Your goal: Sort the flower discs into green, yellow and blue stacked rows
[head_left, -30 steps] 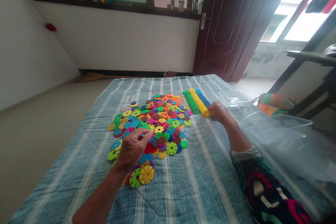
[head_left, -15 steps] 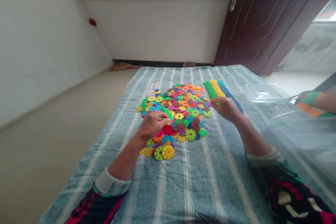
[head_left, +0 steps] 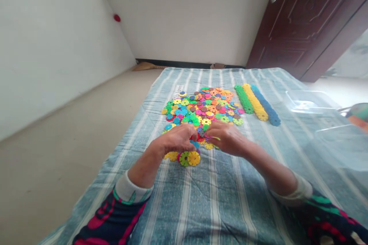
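A heap of colourful notched plastic discs [head_left: 206, 121] is spread on the striped cloth. At its near side, my left hand [head_left: 179, 138] is bent over the discs, thumb and fingers curled towards red and blue ones. Facing it from the right, my right hand [head_left: 228, 138] has its fingers drawn together over the heap, with a purple disc edge by the fingertips. Whatever lies between the fingers of either hand is too small to make out. Just below my left hand, a yellow disc [head_left: 194, 158] overlaps a lime-green disc [head_left: 184, 159].
Right of the heap, a green row [head_left: 243, 99], a yellow row [head_left: 255, 102] and a blue row [head_left: 266, 105] of overlapping discs lie side by side. Farther right are a clear plastic box [head_left: 309, 103] and another transparent container [head_left: 342, 143]. A dark red door [head_left: 299, 19] stands behind.
My right hand has come left from beside the disc rows to the heap's near side, close to my left hand. My left hand has shifted slightly nearer me over the heap. The view has turned slightly.
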